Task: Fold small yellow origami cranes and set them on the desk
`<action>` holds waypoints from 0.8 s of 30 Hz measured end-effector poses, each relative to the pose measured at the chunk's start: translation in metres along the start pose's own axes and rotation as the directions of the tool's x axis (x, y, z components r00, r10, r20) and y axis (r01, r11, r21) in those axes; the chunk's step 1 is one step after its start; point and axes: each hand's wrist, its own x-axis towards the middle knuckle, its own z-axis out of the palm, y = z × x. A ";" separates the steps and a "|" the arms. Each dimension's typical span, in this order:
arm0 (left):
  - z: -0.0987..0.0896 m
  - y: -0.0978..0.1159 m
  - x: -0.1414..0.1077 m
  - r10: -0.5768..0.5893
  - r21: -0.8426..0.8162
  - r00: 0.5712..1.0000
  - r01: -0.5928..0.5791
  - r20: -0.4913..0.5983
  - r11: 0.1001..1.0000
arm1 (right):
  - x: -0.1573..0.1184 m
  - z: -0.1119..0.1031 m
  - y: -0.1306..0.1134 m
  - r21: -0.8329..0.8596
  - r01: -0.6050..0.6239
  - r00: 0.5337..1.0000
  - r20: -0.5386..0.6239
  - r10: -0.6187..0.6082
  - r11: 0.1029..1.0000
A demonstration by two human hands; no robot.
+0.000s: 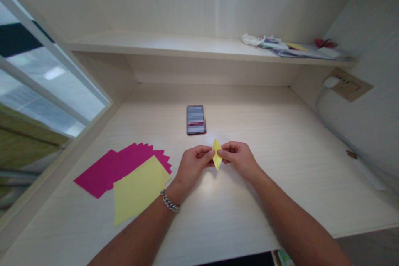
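Observation:
A small piece of folded yellow paper (216, 160), shaped like a narrow diamond, is held upright over the desk between both hands. My left hand (197, 161) pinches its left edge between thumb and fingers; a chain bracelet circles that wrist. On the opposite edge, my right hand (237, 156) grips the paper in the same way. Beyond the hands lies a phone (196, 119) with a blurred screen. To the left, a flat yellow sheet (137, 189) partly covers a fanned stack of magenta paper (115, 170).
A raised shelf (174, 48) runs along the back, with papers and a crumpled white item (252, 40) at its right. On the right wall, a charger (331, 82) sits in a socket plate (353, 87), its grey cable (330, 126) trailing down. A window frame borders the left side.

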 end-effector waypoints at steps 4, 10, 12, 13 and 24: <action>0.001 -0.001 0.000 0.008 0.027 1.000 -0.008 -0.008 1.000 | 0.001 0.000 0.005 0.042 -0.018 1.000 -0.001 0.018 0.999; -0.001 -0.003 0.002 0.000 0.040 1.000 0.001 -0.011 0.999 | 0.002 0.000 0.006 -0.010 0.005 1.000 0.009 -0.005 1.000; -0.002 -0.003 0.002 -0.011 0.059 1.000 0.011 -0.004 0.998 | 0.001 0.000 0.005 -0.038 0.016 1.000 0.011 -0.016 0.999; -0.003 -0.003 0.002 -0.014 0.071 1.000 0.014 0.000 0.997 | 0.001 0.000 0.004 -0.051 0.021 1.000 0.013 -0.020 0.998; -0.003 -0.002 0.002 0.026 0.185 1.000 -0.028 0.013 0.982 | 0.001 -0.002 0.005 -0.091 0.027 0.999 0.034 -0.024 0.995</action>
